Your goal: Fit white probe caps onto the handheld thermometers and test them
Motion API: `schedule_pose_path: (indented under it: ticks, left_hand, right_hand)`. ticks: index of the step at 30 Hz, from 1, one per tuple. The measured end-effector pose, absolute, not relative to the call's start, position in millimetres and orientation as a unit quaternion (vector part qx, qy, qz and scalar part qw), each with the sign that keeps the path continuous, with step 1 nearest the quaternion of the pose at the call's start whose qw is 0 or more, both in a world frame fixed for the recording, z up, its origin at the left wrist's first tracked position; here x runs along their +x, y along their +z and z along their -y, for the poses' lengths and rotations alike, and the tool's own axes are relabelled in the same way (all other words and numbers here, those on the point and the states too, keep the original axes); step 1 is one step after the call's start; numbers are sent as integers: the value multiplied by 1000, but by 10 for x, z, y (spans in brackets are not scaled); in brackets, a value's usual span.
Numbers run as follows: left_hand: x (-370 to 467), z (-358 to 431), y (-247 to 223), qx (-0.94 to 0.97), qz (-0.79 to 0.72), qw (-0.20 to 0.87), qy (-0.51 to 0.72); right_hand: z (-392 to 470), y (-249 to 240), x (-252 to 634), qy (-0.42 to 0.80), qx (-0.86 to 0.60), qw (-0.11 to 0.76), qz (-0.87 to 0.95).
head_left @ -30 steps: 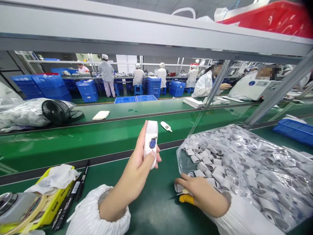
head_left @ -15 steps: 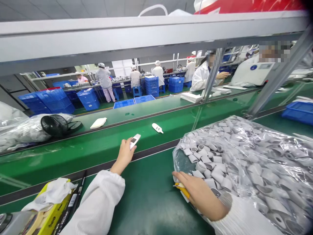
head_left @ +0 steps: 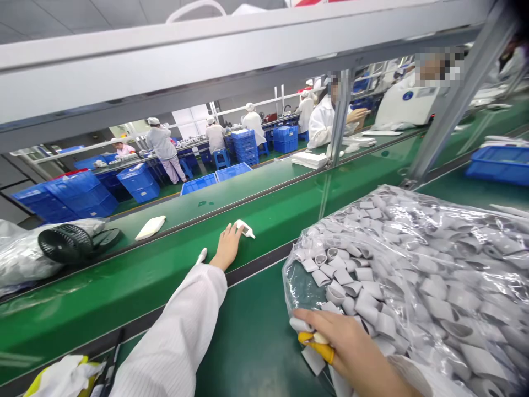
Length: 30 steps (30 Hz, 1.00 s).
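Observation:
My left hand [head_left: 228,246] reaches over the green belt [head_left: 165,264], its fingertips at a white device with a small screen [head_left: 245,228]. Beside my left sleeve another white piece [head_left: 201,255] lies on the belt, partly hidden. My right hand [head_left: 336,331] is closed around a tool with a yellow handle [head_left: 316,346], at the near left edge of a clear plastic bag [head_left: 397,264]. Short grey-white tube pieces [head_left: 372,289] fill the bag. One pale piece shows by my right fingertips.
A black fan [head_left: 61,242] and a white pad [head_left: 150,227] stand beyond the belt at the left. A metal post [head_left: 454,105] rises at the right, near a blue bin [head_left: 500,164]. A yellow box [head_left: 85,366] sits at lower left. People in white work across.
My left hand has let go of the white device it held, which now lies on the belt, and has moved right to the other one. The view has shifted.

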<state>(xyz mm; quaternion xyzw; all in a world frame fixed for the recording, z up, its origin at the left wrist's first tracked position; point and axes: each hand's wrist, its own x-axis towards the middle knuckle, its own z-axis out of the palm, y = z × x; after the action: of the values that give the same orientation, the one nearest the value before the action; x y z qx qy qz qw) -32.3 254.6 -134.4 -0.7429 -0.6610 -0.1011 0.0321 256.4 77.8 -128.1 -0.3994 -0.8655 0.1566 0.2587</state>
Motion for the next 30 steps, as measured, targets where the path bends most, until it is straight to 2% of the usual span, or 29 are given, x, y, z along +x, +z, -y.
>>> schedule_pose_path:
  ticks: [5,10,16,21,24,27,30]
  left_hand:
    - [-285,-2937,-1225,-774,624,-29,-105]
    - [-485,-2848,-1128,-759,620,-142,-139]
    - [-274,-2068,-1062,-702,560,-316,-306]
    - [-32,-1122,-645,-643,462,-422,-442]
    - [-2,-594,-339,-609,375,-495,-494]
    - [13,-198,-140,-549,317,-572,-522]
    - [23,34,-60,-525,357,-561,-531]
  right_hand:
    - [-783,-1322,2588,118,-403,250,873]
    - [-789,-1251,2570,123,-403,252,871]
    - [-838,-1322,2563,156,-378,243,879]
    - [-932,-1446,2586,246,-413,268,835]
    - [-952,-1322,2536,324,-409,318,791]
    - [-897,-993,2386,368,-375,390,756]
    - [-784,-567,2140,403,-350,467,705]
